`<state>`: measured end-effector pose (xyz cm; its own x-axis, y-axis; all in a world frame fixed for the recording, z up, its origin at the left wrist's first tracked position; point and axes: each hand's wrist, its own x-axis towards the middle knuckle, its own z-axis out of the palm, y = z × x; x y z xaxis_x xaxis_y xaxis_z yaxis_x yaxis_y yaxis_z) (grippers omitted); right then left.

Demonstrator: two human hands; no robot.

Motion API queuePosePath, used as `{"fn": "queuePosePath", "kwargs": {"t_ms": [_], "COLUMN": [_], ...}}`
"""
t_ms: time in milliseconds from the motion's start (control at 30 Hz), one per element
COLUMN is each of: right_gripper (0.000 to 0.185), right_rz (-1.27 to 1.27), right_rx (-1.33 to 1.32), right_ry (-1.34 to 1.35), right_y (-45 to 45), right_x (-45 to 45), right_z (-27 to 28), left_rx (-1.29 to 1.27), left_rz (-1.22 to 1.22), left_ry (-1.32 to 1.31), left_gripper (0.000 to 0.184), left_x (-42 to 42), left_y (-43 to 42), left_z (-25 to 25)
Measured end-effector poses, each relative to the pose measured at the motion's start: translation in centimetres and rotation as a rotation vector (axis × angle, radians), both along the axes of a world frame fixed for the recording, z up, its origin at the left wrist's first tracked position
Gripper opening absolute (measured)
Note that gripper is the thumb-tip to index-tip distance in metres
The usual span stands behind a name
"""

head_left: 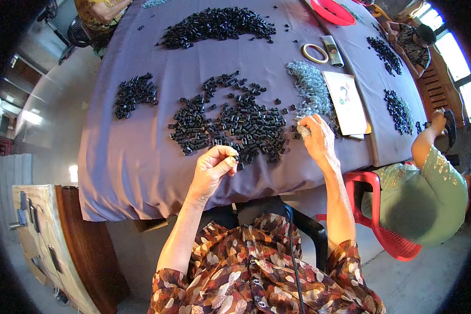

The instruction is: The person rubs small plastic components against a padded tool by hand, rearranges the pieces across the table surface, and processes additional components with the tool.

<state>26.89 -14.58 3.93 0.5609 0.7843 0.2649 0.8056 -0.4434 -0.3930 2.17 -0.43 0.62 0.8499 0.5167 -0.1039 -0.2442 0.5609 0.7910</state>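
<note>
My left hand is closed in a pinch on a small black plastic piece, mostly covered by the thumb and fingertips. Just beyond it spreads a loose pile of small black plastic pieces on the cloth. My right hand has its fingers curled together at the near end of a heap of small clear, silvery pieces. A pale wrap or pad shows at its fingertips; whether the fingers hold anything else is hidden.
A purple cloth covers the table. Further black heaps lie at left and at the back. A tape roll and a paper sheet lie right. A person sits on a red chair; others sit farther off.
</note>
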Motion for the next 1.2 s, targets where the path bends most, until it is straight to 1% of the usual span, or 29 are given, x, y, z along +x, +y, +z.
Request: {"fn": "queuePosePath", "kwargs": {"t_ms": [167, 267, 367, 467, 567, 667, 767, 867, 900, 1000, 1200], "right_gripper": [0.006, 0.007, 0.007, 0.008, 0.007, 0.007, 0.006, 0.007, 0.006, 0.004, 0.01], "right_rz": [0.009, 0.089, 0.104, 0.088, 0.076, 0.109, 0.13, -0.005, 0.002, 0.105, 0.302], "right_rx": [-0.023, -0.042, -0.065, 0.027, -0.016, -0.051, -0.082, 0.054, 0.113, 0.226, 0.31], "right_ry": [0.087, 0.115, 0.153, 0.19, 0.118, -0.017, -0.02, 0.076, 0.1, 0.334, 0.485], "right_y": [-0.1, -0.1, -0.3, -0.4, -0.4, -0.4, -0.6, -0.6, -0.6, -0.2, 2.1], "right_x": [0.4, 0.8, 0.8, 0.6, 0.4, 0.5, 0.6, -0.2, -0.6, -3.5, -10.0], "right_z": [0.2, 0.1, 0.5, 0.1, 0.2, -0.1, 0.2, 0.9, 1.2, 2.5, 2.4], "left_rx": [0.005, 0.004, 0.009, 0.016, 0.02, 0.024, 0.016, 0.004, 0.006, 0.007, 0.047], "left_rz": [-0.001, -0.002, -0.005, -0.003, 0.002, 0.001, 0.001, 0.011, 0.008, 0.008, 0.0], "left_ry": [-0.001, 0.0, -0.007, -0.01, -0.016, -0.017, -0.026, -0.025, -0.025, -0.015, -0.034], "left_gripper": [0.01, 0.01, 0.01, 0.009, 0.009, 0.009, 0.01, 0.01, 0.011, 0.01, 0.01], "left_x": [0.0, 0.0, 0.0, 0.0, 0.0, 0.0, 0.0, 0.0, 0.0, -0.1, 0.1], "left_y": [0.0, 0.0, 0.0, 0.0, 0.0, 0.0, 0.0, -0.1, -0.1, 0.0, 0.0], "left_z": [-0.1, -0.1, -0.2, -0.2, -0.2, -0.3, -0.4, -0.3, -0.3, 0.0, -0.7]}}
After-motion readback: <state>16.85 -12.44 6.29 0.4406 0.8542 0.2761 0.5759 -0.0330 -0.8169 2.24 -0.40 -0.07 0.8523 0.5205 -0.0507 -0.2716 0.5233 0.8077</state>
